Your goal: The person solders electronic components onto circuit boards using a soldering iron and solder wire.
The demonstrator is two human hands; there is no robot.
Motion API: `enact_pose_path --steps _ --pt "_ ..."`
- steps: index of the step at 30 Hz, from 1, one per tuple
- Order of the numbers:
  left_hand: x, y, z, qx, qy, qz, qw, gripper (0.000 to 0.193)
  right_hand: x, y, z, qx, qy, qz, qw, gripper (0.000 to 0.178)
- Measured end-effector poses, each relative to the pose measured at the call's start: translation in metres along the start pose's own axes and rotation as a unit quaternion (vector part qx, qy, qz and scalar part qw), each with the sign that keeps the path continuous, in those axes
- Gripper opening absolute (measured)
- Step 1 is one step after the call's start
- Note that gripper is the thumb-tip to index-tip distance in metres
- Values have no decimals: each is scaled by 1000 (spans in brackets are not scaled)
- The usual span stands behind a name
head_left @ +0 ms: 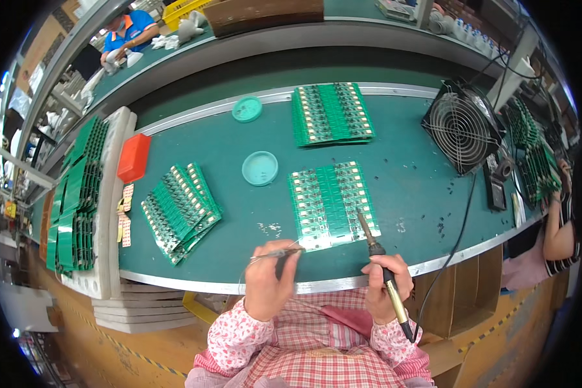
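My right hand grips a soldering iron by its handle, its metal tip slanting down over a green circuit board panel. That panel lies flat in front of me, with rows of small parts along both sides. Pinched in my left hand is a pair of tweezers, pointing at the panel's near left corner. A thin wire shows beside these fingers; whether they hold it too I cannot tell. Two round turquoise dishes sit beyond the panel, the farther one holding small dark bits.
A stack of panels stands behind, and fanned panels lie left. Near the red box, white foam holds upright boards. A fan stands right, by the iron's cord. Loose dark bits dot the mat. Other people work nearby.
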State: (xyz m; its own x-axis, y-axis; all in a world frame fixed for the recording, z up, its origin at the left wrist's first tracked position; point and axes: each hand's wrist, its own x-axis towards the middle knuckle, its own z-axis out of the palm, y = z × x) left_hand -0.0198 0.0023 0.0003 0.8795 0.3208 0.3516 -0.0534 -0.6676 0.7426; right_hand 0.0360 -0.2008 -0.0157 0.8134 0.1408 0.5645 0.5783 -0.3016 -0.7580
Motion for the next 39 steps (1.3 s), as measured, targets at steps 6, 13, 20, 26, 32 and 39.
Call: enact_pose_path --steps 6,13,20,26,32,39 --pt "-2 0 7 -22 -11 2 1000 18 -3 5 -4 -5 -6 -15 1000 11" --pt "-4 4 6 10 -30 27 999 20 -5 4 -5 -18 -8 -3 1000 12" --pt "-3 1 8 13 -19 44 999 23 -4 6 -3 -4 -4 -29 1000 12" --pt "-2 2 9 15 -17 54 998 25 -4 6 -4 -3 -1 -30 1000 12" --pt "-3 2 9 27 -13 63 998 25 -6 -1 -8 27 -7 -2 1000 10" --pt "-2 2 9 28 -14 64 997 25 -18 -13 -7 153 -16 37 987 12"
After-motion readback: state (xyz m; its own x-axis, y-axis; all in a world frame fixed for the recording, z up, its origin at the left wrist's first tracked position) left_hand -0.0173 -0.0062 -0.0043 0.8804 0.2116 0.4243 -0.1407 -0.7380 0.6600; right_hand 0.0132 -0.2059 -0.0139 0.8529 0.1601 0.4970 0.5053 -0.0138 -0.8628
